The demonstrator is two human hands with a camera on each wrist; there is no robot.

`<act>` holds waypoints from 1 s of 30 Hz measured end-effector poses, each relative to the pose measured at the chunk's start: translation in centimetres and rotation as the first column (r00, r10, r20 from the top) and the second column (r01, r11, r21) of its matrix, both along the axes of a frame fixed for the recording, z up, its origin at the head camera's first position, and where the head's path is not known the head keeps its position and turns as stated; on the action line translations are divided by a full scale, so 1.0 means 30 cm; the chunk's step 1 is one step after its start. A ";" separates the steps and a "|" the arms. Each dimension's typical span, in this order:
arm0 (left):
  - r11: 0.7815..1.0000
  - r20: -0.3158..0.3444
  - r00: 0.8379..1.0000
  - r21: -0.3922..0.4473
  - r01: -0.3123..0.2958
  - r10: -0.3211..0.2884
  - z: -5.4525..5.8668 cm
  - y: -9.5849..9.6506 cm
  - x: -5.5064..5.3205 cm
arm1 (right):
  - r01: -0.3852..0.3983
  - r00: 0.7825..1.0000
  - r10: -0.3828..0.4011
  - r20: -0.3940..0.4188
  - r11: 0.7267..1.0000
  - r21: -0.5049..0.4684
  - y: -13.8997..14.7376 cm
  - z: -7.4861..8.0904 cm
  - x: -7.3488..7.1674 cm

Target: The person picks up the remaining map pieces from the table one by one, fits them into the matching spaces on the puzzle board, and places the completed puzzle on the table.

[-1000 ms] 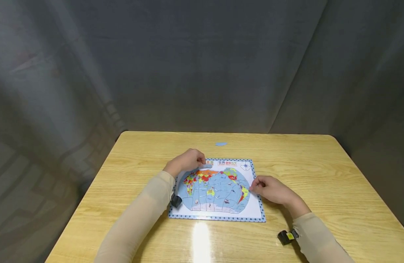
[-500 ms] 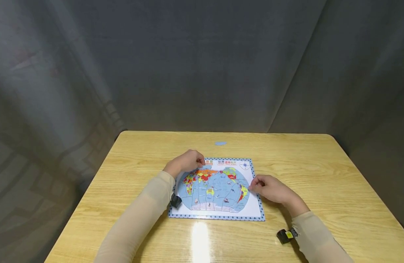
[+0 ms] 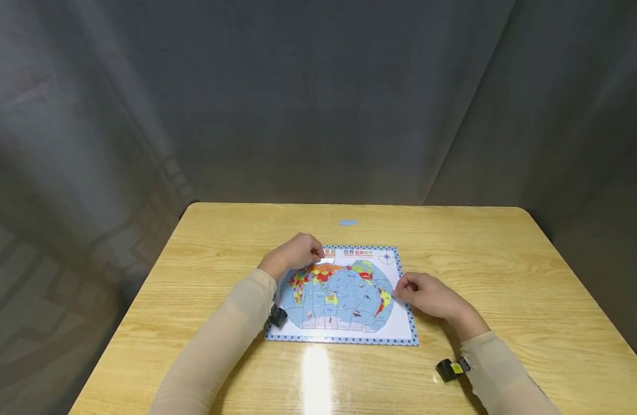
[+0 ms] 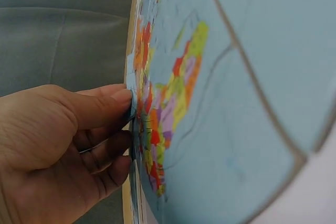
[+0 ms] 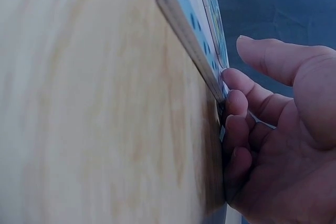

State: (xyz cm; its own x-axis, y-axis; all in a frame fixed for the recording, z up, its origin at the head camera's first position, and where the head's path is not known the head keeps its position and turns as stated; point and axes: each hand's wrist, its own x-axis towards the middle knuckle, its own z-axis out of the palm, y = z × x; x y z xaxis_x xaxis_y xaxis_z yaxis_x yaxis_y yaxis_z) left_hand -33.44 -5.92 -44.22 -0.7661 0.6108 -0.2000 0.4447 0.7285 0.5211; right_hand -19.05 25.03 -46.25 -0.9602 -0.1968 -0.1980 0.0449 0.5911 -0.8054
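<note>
A world map jigsaw puzzle (image 3: 344, 294) lies on the table in a white board with a blue dotted border (image 3: 339, 342). At its upper left edge my left hand (image 3: 297, 252) pinches a light-blue puzzle piece (image 4: 131, 80) between thumb and fingers. In the head view the piece catches the light, just above the orange land at the map's top. My right hand (image 3: 427, 294) rests at the board's right side. In the right wrist view its fingertips (image 5: 229, 77) are right at the board's edge, the thumb standing apart, with nothing held.
Beyond the board, near the far edge of the wooden table (image 3: 235, 230), lies another loose blue puzzle piece (image 3: 347, 222). A grey curtain (image 3: 318, 104) hangs behind the table. Black wrist cameras (image 3: 448, 369) sit on both wrists.
The piece in my left hand has tilted, going from blue to a bright white sheen. Both hands stay in nearly the same places, and the head view shifts slightly.
</note>
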 end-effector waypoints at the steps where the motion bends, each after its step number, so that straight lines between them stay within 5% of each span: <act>1: 1.000 -0.001 1.000 0.001 0.003 -0.003 0.000 0.000 0.001 | -0.001 1.000 0.001 0.003 1.000 0.001 0.000 0.001 0.000; 13: 1.000 -0.060 0.998 0.007 0.014 -0.014 0.004 -0.022 0.039 | -0.010 1.000 0.010 -0.005 1.000 0.026 -0.007 0.009 0.001; 30: 0.996 -0.086 0.994 0.052 -0.069 0.073 0.019 -0.148 0.118 | -0.043 0.999 0.044 -0.013 0.998 0.041 -0.016 0.028 -0.003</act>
State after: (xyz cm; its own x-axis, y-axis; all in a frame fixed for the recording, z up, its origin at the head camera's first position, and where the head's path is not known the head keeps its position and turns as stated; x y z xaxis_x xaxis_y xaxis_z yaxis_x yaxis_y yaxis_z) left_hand -29.91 -10.36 -43.66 -0.8211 0.5617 -0.1014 0.4384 0.7343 0.5183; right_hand -19.14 24.54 -45.41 -0.9537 -0.2303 -0.1934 0.0075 0.6247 -0.7808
